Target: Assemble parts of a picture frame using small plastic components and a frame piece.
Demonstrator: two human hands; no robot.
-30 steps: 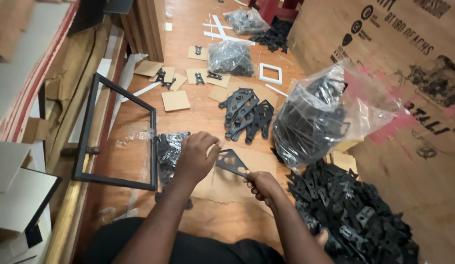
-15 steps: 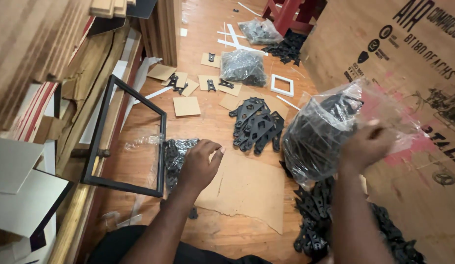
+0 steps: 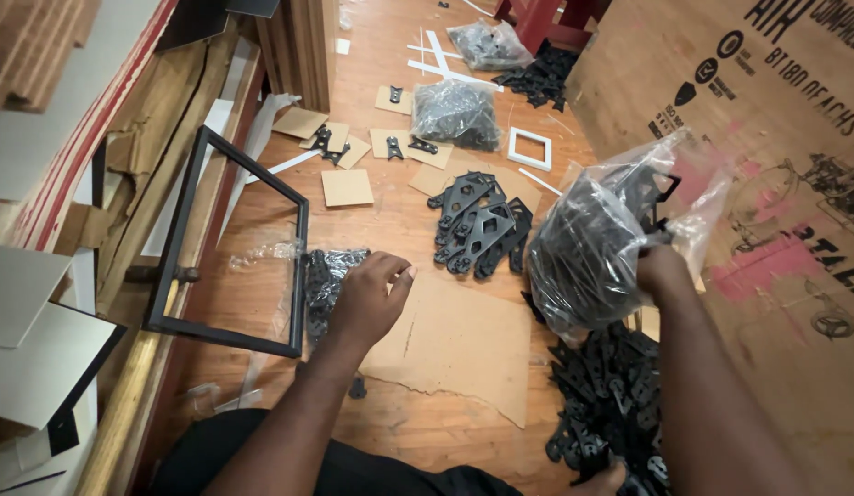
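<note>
A: What's the risk rn?

B: My right hand (image 3: 661, 271) has its grip clamped on the clear plastic bag stuffed w/ black flat metal brackets (image 3: 597, 243), lifted off the wooden floor (image 3: 390, 220) toward its right edge. Bag looks thin and the bracket corners poke at it, so I reckon it could tear or tip and dump onto the loose heap of black brackets (image 3: 611, 404) beneath. My left hand (image 3: 367, 298) rests w/ fingers apart, clamped on nothing, at the edge of the flat brown cardboard sheet (image 3: 459, 344), just beside a smaller clear bag of black parts (image 3: 326, 276). A spill could scatter under the black rectangular metal frame (image 3: 234, 248) leaning at the floor's left edge.

A: Packages?

B: Big brown cardboard carton w/ black print and pink smudges (image 3: 767, 138) along the right edge. Two more clear bags of black parts (image 3: 455, 112) toward the far edge, small tan card squares (image 3: 346, 187) near them.
</note>
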